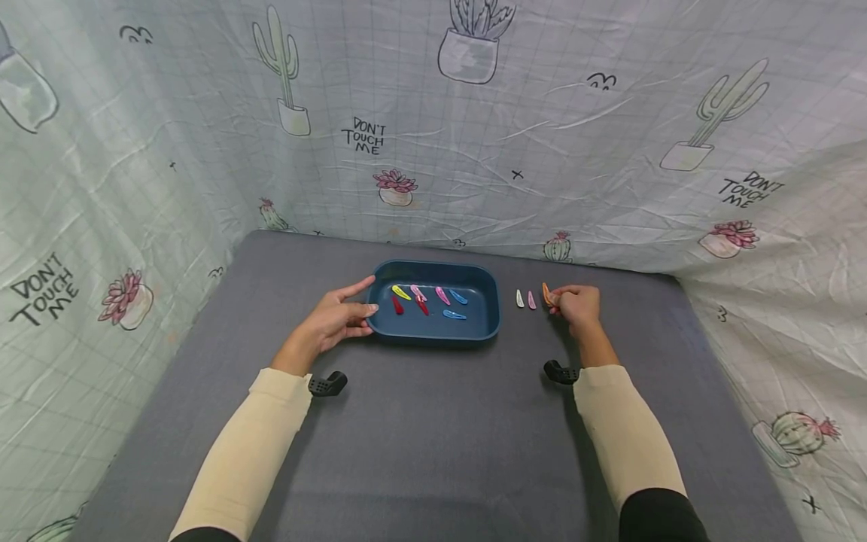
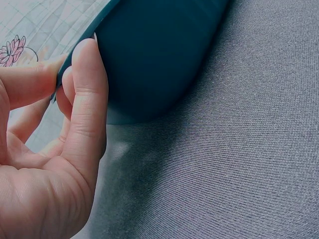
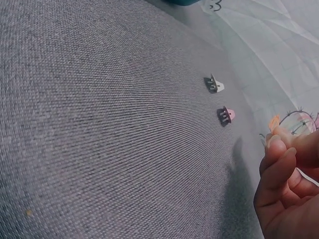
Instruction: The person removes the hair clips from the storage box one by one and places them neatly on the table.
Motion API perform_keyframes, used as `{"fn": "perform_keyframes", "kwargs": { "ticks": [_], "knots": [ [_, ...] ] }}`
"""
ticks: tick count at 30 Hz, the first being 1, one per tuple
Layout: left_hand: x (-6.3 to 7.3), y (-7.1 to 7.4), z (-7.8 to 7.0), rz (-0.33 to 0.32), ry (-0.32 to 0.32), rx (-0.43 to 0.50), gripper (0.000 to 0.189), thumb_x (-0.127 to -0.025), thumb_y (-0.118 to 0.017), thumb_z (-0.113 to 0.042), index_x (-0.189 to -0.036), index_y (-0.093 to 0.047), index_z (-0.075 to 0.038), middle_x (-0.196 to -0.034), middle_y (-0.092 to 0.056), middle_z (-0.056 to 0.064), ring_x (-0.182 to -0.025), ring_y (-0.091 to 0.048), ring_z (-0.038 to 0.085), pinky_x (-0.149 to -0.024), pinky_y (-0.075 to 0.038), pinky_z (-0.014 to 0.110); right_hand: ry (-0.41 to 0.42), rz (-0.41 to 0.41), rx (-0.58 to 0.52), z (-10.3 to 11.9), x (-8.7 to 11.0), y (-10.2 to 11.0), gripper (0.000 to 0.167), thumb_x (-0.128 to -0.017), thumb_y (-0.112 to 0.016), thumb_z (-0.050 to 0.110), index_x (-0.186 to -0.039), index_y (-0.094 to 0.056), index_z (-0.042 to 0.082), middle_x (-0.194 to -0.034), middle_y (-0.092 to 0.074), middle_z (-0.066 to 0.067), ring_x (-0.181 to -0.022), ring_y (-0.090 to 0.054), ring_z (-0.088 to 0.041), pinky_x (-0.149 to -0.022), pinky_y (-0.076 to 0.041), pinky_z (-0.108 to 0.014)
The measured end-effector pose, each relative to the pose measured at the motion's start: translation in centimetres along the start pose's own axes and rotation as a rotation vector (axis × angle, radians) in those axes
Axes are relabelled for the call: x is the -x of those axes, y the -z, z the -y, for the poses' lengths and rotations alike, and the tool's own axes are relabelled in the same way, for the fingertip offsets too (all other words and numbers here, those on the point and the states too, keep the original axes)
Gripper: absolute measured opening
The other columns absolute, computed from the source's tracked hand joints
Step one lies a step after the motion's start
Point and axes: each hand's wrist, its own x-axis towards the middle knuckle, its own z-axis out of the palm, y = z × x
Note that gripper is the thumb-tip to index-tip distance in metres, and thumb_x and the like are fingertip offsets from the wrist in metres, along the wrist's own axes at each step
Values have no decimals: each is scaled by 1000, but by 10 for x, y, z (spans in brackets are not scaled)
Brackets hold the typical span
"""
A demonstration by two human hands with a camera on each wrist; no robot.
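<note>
A dark blue tray lies on the table, and my left hand grips its left rim between thumb and fingers. In the left wrist view the thumb lies against the outside of the tray. Several snap hair clips are inside it, among them a yellow clip, a red clip, a pink clip and a blue clip. To the right of the tray, my right hand pinches an orange hair clip. The fingertips hide part of that clip.
Between the tray and my right hand, a white hair clip and a pink hair clip lie side by side on the grey tabletop. A cactus-print cloth hangs behind the table and along both sides.
</note>
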Motion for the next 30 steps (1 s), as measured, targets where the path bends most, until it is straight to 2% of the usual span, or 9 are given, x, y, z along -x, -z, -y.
{"fn": "perform_keyframes", "kwargs": {
  "ticks": [30],
  "knots": [
    [-2,2,2,1,-11,-2,73,-99,-72,-11,-157,-43,-44,-95,-59,7,-67,-62,12,-72,-65,30,-1,-21,6,-6,-2,-4,23,-99,-69,6,-114,-73,-10,-77,-63,4,-54,-61,-3,-55,-54,-20]
  ]
}}
